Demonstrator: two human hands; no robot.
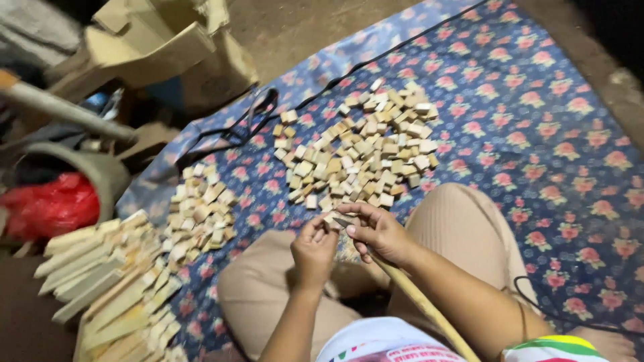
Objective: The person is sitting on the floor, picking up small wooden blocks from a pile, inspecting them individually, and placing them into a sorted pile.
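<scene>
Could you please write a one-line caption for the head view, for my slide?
Seated on a floral cloth, left hand and right hand hold a small wooden block beside block piles.

Colours only: cloth [537,121] is blue with a repeating pink-red rose print and green leaves. Wood blocks [362,151] pale tan, near cream; second smaller pile [201,218] same tone. Wood strips [100,275] pale yellow-cream. Stick [419,302] yellowish tan. Trousers [463,228] plain beige. Bag [50,204] bright red, in a grey bucket [100,171]. Cord [235,131] black. Floor [295,27] dull brown. Shirt hem [376,342] white with red and green print.
</scene>
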